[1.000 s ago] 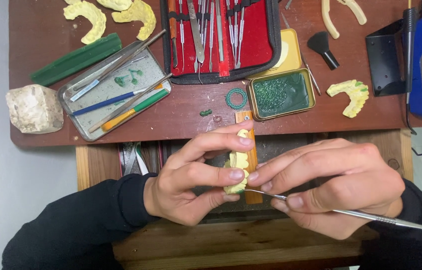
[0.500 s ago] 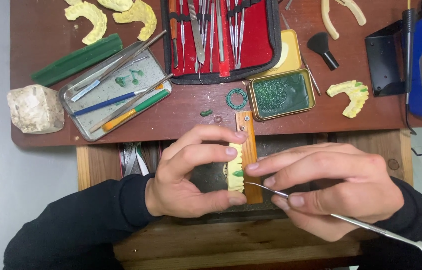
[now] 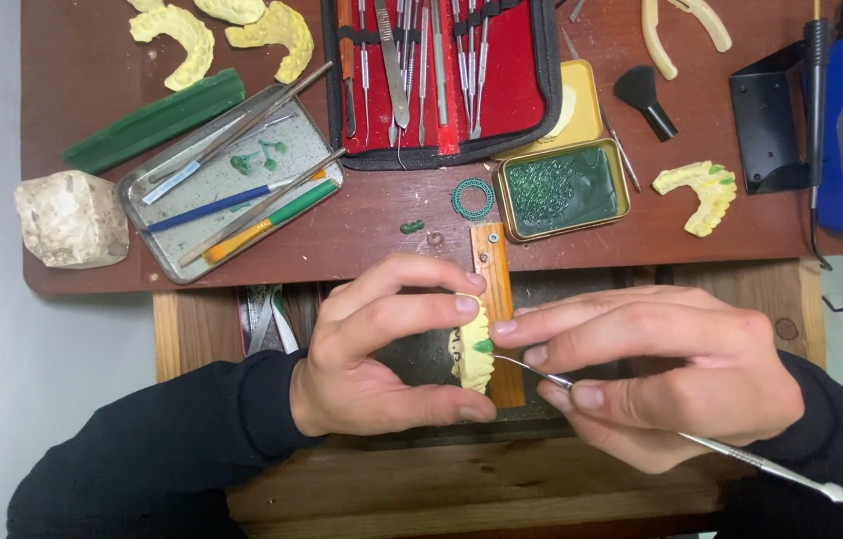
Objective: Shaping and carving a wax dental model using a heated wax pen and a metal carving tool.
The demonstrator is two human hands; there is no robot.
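So the left hand (image 3: 372, 359) is pinching a small yellow dental cast (image 3: 471, 351) between thumb and fingertips, holding it right over the narrow wooden bench pin (image 3: 494, 289) that sticks out from the table edge (image 3: 342, 271). There's a bit of green wax on the cast. The right hand (image 3: 681, 374) is closed around a thin metal carving tool (image 3: 701, 444), pen-style, with the tip touching the green spot on the cast and the long handle trailing off toward the lower right corner.

Both hands are working just off the front edge of the table, over the wooden drawer frame, so they've got open room below and to the sides. Fingertips of the two hands are nearly touching around the cast, pretty tight in there.

Up on the table it's crowded: a metal tray (image 3: 157, 250) with tools on the left, a red tool case (image 3: 431, 75) at top centre, a gold tin of green wax (image 3: 561, 190) near the pin, a green wax ring (image 3: 472, 199), and another yellow cast (image 3: 699, 192) off to the right.
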